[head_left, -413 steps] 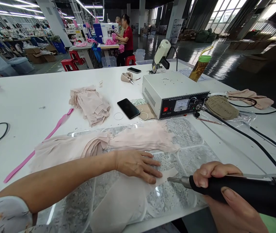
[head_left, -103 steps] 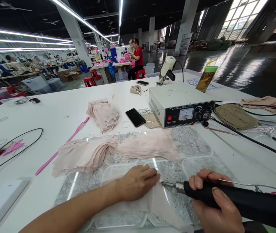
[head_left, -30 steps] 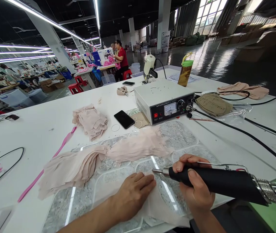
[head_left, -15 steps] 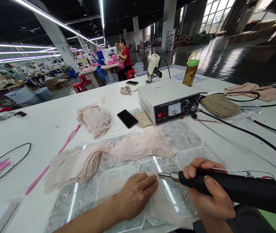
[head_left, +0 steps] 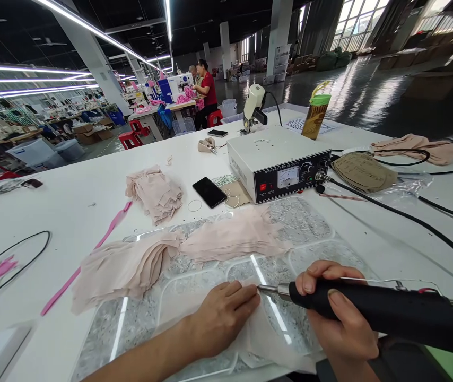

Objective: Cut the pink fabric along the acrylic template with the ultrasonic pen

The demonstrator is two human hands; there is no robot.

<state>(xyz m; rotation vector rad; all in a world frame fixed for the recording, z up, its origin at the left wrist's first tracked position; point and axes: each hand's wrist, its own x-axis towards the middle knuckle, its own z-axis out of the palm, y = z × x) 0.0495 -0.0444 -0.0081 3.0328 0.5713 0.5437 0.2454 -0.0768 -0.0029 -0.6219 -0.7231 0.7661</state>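
My left hand (head_left: 220, 317) lies flat, fingers stretched out, pressing a thin pale fabric piece (head_left: 258, 339) onto a scratched clear glass plate (head_left: 310, 228). My right hand (head_left: 336, 318) is wrapped round a black handheld cutting tool (head_left: 373, 313). Its metal tip (head_left: 264, 288) touches the fabric just beside my left fingertips. A black cable (head_left: 389, 212) runs from the tool's side of the table to a white control box (head_left: 278, 162) with a dial.
A stack of pink fabric pieces (head_left: 179, 252) lies across the plate's far side, another pile (head_left: 155, 193) beyond it. A black phone (head_left: 209, 192), a pink strip (head_left: 91, 252), a green-capped bottle (head_left: 316, 114) and brown patterns (head_left: 364, 171) lie on the white table. A person in red (head_left: 207, 90) sews far behind.
The tool's tip has come slightly left, closer to my left fingertips. My left hand stays flat on the fabric. The view has shifted a little.
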